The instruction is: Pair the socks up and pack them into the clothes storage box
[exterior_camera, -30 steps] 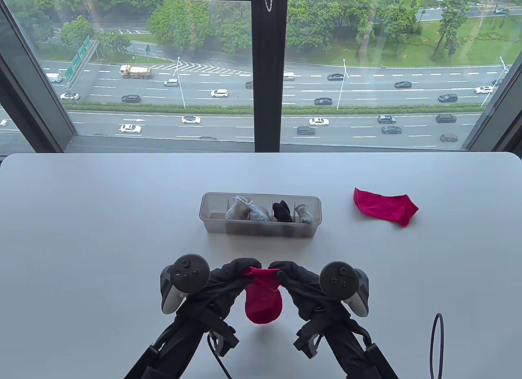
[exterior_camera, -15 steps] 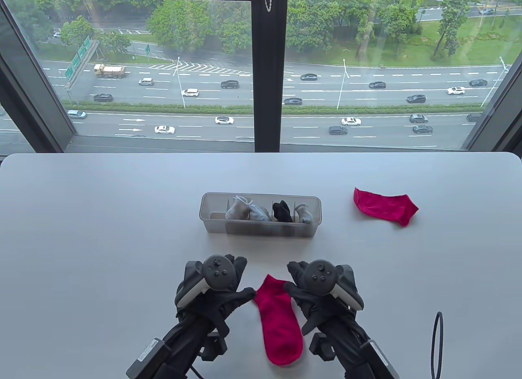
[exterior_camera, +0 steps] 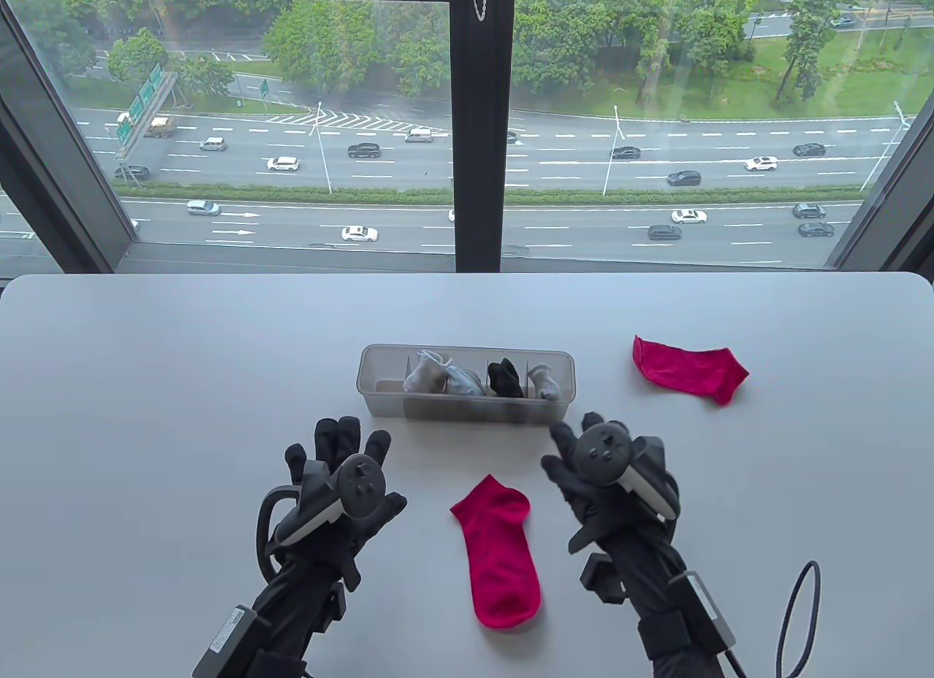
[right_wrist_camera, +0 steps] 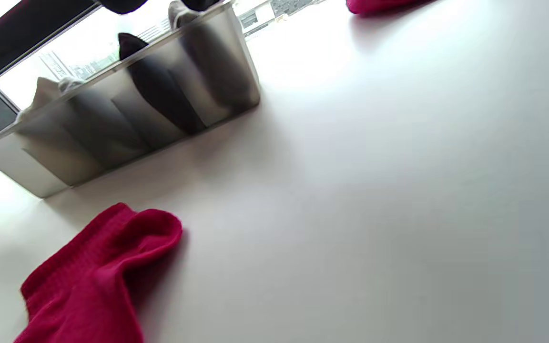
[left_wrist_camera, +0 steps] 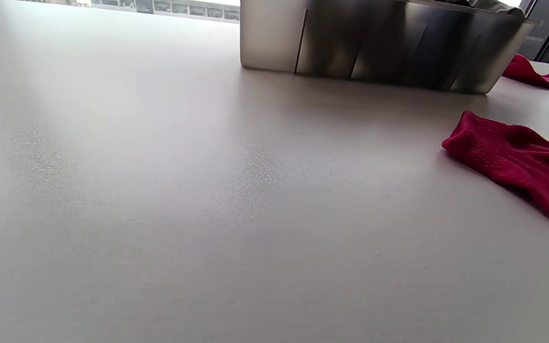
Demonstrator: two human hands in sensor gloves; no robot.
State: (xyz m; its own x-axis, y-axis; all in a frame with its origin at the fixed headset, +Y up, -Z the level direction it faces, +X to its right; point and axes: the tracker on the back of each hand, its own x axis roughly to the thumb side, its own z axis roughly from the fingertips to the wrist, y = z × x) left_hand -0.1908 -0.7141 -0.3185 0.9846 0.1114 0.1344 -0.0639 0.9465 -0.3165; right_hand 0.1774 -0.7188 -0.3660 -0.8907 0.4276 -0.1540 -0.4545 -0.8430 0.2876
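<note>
Your left hand (exterior_camera: 343,481) is released: its fingers are spread and fairly straight above the white surface (exterior_camera: 182,386), grasping nothing, with the tracker strapped across its back. Your right hand (exterior_camera: 602,481) is released as well, fingers loosely extended and holding nothing, just in front of the near right corner of the storage box (exterior_camera: 379,401). Between your two hands, touching neither, the near red sock (exterior_camera: 500,554) lies flat on the surface, its cuff end toward the box and its toe toward you. In the left wrist view that sock's cuff (left_wrist_camera: 517,162) sits at the right edge with the box wall behind it; in the right wrist view the same sock sits at the lower left, below the box. The far red sock (exterior_camera: 689,371) lies by itself to the right of the box, well apart from the first one and from both hands. The box is translucent with dividers; light grey socks (exterior_camera: 438,375) fill the compartments left of centre, a black sock (exterior_camera: 505,379) sits right of centre, and another grey sock (exterior_camera: 544,382) is at the right end, while the leftmost compartment shows nothing inside. A dark cable loop (exterior_camera: 795,619) lies at the near right edge of the surface.
</note>
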